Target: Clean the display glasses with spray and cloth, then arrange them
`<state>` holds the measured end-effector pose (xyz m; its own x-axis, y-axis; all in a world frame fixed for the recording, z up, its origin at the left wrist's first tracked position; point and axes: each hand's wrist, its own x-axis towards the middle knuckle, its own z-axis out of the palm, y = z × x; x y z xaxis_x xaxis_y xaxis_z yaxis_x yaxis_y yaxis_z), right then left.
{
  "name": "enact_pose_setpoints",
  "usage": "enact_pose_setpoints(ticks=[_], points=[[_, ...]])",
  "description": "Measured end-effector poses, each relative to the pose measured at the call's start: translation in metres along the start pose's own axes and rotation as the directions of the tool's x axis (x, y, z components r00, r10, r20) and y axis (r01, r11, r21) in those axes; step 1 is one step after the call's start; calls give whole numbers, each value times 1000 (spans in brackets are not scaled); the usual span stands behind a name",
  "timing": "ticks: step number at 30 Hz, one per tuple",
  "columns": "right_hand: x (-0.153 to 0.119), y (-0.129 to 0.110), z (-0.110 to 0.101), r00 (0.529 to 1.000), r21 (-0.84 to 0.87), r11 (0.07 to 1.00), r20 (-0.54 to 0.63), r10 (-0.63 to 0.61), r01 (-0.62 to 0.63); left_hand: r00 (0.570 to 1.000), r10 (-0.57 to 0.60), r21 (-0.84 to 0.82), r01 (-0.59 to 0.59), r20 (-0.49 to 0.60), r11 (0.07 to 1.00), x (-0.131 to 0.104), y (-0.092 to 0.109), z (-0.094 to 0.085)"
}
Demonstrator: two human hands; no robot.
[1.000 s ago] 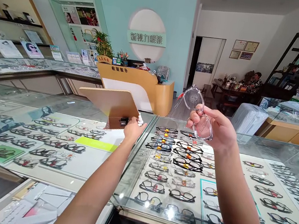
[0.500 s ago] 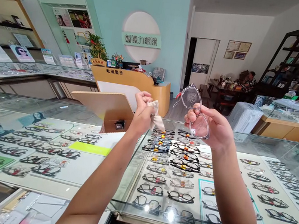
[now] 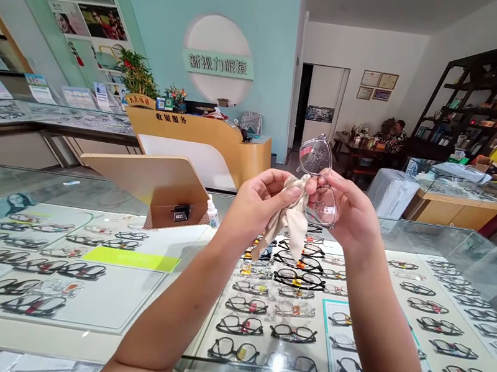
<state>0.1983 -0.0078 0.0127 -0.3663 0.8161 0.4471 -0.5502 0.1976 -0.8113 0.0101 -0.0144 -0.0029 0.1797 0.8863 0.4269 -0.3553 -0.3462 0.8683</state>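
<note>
The clear glasses [image 3: 316, 154] stand steeply on end between the hands, one lens high and the other below, slightly towards the right. The right hand [image 3: 359, 219] has its grip closed on them near the bridge. The left hand [image 3: 257, 206] pinches a pale cloth [image 3: 294, 228] at bridge height — on the left side of the glasses, so close that contact cannot be told from overlap. The cloth's loose ends hang down.

Below, the glass worktop [image 3: 101, 189] doubles as a display case, with rows of spectacles [image 3: 300, 279] inside. On top, a small spray bottle [image 3: 213, 213] stands beside a tilted wooden board [image 3: 137, 176], left of both hands.
</note>
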Motion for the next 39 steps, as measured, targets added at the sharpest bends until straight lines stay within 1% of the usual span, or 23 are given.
enact_pose_setpoints(ticks=[4,7,9,12,14,20,23,26,29,35,37,39], points=[[-1,1,3,999,-26,998,-13,-50,50,1000,22,21,-21,-19,1000,0,5,-2],[-2,1,3,998,-46,998,-47,-48,46,998,52,30,-51,-39,998,-2,12,-5],[-2,1,3,997,-68,997,-63,-41,37,991,112,47,-108,-78,993,-3,16,-8],[-3,1,4,998,-87,996,-61,-18,13,953,264,133,-245,-148,960,-4,20,-13],[-4,1,6,998,-90,996,-55,4,-9,940,310,200,-280,-144,939,-5,21,-14],[-3,4,8,999,-139,990,-43,11,-17,969,248,297,-232,-15,926,-6,20,-15],[-2,6,8,999,-170,985,-41,21,-28,970,243,310,-235,16,921,-5,18,-16],[-2,7,7,999,-179,983,-34,22,-28,967,253,330,-245,21,912,-5,17,-16],[-3,6,7,999,-180,983,-36,17,-23,960,279,350,-257,-13,901,-5,18,-18],[-6,3,7,999,-186,982,-24,39,-43,919,351,337,-278,-180,899,2,23,-30],[-7,2,8,999,-216,975,-6,53,-53,920,341,326,-267,-195,907,6,22,-34],[-8,2,10,998,-228,972,18,67,-61,932,305,313,-236,-194,920,8,21,-36]])
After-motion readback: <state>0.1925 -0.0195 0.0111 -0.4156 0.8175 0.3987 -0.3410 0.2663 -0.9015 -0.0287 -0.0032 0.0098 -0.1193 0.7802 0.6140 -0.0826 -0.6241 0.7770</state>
